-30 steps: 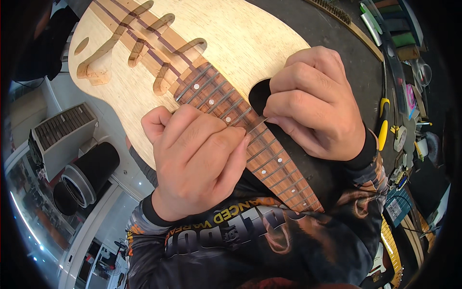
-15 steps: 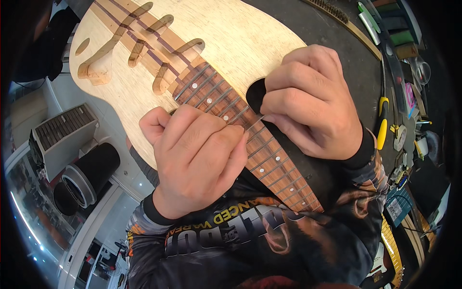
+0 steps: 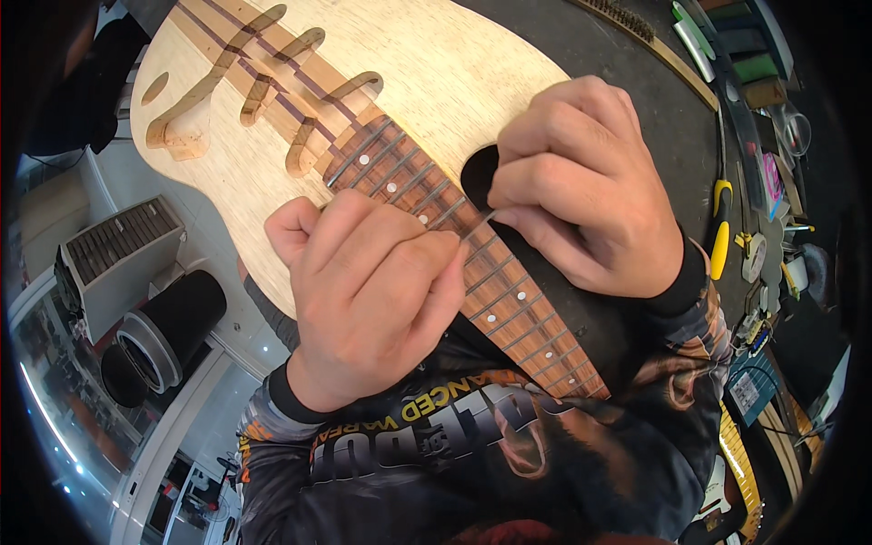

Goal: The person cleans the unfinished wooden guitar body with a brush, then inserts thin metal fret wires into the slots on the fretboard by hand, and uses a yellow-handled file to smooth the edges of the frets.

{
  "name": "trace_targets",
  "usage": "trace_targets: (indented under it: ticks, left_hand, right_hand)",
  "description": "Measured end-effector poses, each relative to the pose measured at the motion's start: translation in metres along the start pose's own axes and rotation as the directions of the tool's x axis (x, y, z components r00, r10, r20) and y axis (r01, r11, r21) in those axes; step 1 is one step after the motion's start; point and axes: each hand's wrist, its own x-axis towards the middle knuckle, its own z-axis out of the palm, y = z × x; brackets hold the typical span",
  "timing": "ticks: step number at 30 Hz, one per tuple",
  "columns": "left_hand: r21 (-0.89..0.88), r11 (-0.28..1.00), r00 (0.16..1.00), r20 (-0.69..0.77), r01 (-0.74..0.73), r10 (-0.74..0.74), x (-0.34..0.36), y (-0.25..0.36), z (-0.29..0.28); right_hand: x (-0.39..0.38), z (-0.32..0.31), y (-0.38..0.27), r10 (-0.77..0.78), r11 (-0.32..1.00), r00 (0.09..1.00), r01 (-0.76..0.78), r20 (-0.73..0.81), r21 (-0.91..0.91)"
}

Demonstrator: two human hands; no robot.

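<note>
An unfinished electric guitar body (image 3: 454, 64) of pale wood lies at a slant, with routed cavities and a laminated centre strip. Its dark brown fretboard (image 3: 509, 282), with metal frets and white dot inlays, runs down toward my chest. My left hand (image 3: 368, 291) is closed in a pinch over the fretboard's left edge. On the far side, my right hand (image 3: 590, 191) pinches too, thumb against curled fingers. Between the two pinches a thin, narrow strip (image 3: 479, 224) crosses the fretboard along a fret; it is blurred, and its material cannot be made out.
A dark bench top (image 3: 627, 100) lies under the guitar. Along the right are a wire brush (image 3: 627, 20), a yellow-handled screwdriver (image 3: 722, 232), a tape roll (image 3: 754, 259) and another guitar neck (image 3: 740, 463). A black bin (image 3: 182, 313) stands on the floor at left.
Both hands have shifted slightly, the right one a little up and left, and the strip with them. The fretboard has moved a touch to the left. Both pinches stay closed.
</note>
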Motion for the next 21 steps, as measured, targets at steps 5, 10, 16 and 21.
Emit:
trace_targets:
  ticks: [5, 10, 16, 21]
  left_hand:
    - [-0.009, 1.000, 1.000, -0.005, 0.014, -0.014, 0.003, -0.002, 0.001]
    - [0.033, 0.999, 0.998, -0.059, 0.002, 0.000, 0.000, -0.004, 0.004]
    - [-0.045, 0.999, 1.000, 0.030, 0.004, -0.003, 0.002, -0.001, -0.001]
    - [0.006, 1.000, 0.999, -0.049, 0.009, -0.009, 0.004, -0.004, 0.004]
  right_hand:
    - [0.006, 0.001, -0.001, 0.002, 0.999, 1.000, -0.001, 0.024, -0.047]
    - [0.006, 0.005, 0.000, 0.012, 0.999, 1.000, -0.013, -0.020, -0.051]
    - [0.001, -0.005, 0.000, 0.007, 1.000, 0.999, -0.006, 0.050, -0.016]
    - [0.007, 0.002, 0.001, 0.006, 0.996, 1.000, -0.006, 0.002, -0.083]
